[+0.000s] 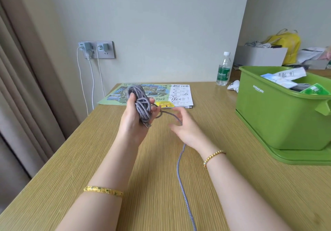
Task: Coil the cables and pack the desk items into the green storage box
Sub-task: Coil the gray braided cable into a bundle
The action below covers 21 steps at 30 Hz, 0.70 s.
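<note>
My left hand (pixel 133 116) grips a bundle of grey braided cable (pixel 141 101), wound in several loops and held up above the wooden desk (pixel 107 150). The cable's free end runs from the bundle past my right hand (pixel 184 125) and trails down the desk toward me. My right hand is blurred, fingers spread and slightly curved, with the strand passing through it. The green storage box (pixel 272 116) stands on its green lid at the right, holding several packets and papers.
A printed map sheet (pixel 152 92) and a pen (pixel 187 107) lie at the desk's far edge. A water bottle (pixel 223 69) and a white object (pixel 233 85) stand by the box. A wall socket (pixel 96 49) holds chargers with white leads. Clutter fills the back right.
</note>
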{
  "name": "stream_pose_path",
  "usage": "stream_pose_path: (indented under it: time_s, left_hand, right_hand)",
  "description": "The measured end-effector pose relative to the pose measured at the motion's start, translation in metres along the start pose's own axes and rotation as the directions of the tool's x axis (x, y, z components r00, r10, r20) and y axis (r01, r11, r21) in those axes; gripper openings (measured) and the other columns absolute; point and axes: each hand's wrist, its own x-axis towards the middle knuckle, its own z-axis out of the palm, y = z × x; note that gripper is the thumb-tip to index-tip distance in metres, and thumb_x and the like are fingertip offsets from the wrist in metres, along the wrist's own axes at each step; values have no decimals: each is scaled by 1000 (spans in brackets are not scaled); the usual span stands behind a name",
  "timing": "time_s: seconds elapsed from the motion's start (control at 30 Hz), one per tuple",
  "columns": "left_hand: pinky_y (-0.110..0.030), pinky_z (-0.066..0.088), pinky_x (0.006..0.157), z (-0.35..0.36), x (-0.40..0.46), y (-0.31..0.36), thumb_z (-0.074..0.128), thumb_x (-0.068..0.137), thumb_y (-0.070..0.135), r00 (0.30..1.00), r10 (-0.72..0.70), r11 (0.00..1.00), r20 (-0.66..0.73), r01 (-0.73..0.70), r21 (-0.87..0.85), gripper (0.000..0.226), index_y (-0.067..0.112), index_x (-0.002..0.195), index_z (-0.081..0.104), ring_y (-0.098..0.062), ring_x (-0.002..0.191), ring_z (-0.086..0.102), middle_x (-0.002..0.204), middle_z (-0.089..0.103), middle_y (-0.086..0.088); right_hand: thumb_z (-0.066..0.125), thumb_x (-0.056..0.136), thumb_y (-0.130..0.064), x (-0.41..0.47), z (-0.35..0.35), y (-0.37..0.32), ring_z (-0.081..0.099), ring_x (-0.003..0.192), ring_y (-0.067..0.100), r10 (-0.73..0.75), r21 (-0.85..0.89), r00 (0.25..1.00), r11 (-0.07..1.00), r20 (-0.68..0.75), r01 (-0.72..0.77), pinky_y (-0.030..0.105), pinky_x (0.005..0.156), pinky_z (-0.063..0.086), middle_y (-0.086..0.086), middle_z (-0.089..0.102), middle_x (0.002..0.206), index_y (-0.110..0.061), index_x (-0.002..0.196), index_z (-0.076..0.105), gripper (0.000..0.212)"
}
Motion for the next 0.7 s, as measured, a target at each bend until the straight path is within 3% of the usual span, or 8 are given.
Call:
stream_pose_path:
  time_s: [0.1,0.2,0.27,0.37,0.5,0.6,0.7]
  left_hand:
    - [-25,58,61,-2,0,-4,33,101,36,1000,-29,1000,-8,29,11,40,5,87,53,-12,46,55,60,65,-3]
    - [-26,58,61,-3,-1,-6,35,100,34,998,-57,998,9,57,11,39,4,86,54,-12,46,56,60,65,-5]
    - [-26,58,57,-4,-1,-4,36,100,33,995,-98,995,12,98,18,37,5,84,53,-11,44,54,58,63,-5]
    - [-20,53,43,-4,-4,-1,38,98,35,962,-266,956,66,254,149,29,13,83,50,-7,36,45,51,54,-1]
    - [-18,47,34,2,-13,-6,38,97,35,874,-453,839,175,351,416,27,15,81,49,-6,33,40,48,50,-1]
    - [-18,45,33,6,-15,-4,39,94,36,868,-406,876,285,281,391,25,15,82,47,-6,32,38,46,47,0]
    - [-19,49,38,6,-10,1,33,99,35,951,-229,966,208,196,167,29,16,82,46,-5,34,39,48,48,1]
  right_hand:
    - [61,87,-13,0,5,-3,48,116,11,-324,-148,944,939,-69,312,22,100,34,-2,55,122,-19,122,57,36]
    - [56,89,-11,1,6,-1,59,100,13,-376,-153,917,922,-129,357,25,89,43,-1,67,107,-15,107,68,22]
    - [54,90,-9,3,4,0,59,80,9,-327,-78,932,945,-157,319,25,76,46,-2,68,90,-14,97,70,18]
    - [52,92,-12,5,-3,0,48,53,5,-148,85,984,984,-96,156,24,57,38,-10,58,64,-27,78,65,25]
    - [47,95,-14,4,-6,7,45,55,8,-20,-18,1000,1000,17,20,24,53,33,-7,55,61,-22,71,60,29]
    - [45,96,-14,4,-10,13,40,49,7,85,-145,993,987,85,-72,20,45,29,-9,50,55,-23,60,55,38]
    - [44,97,-13,4,-10,14,40,49,8,115,-186,980,979,160,-84,19,44,31,-4,52,60,-17,75,63,29]
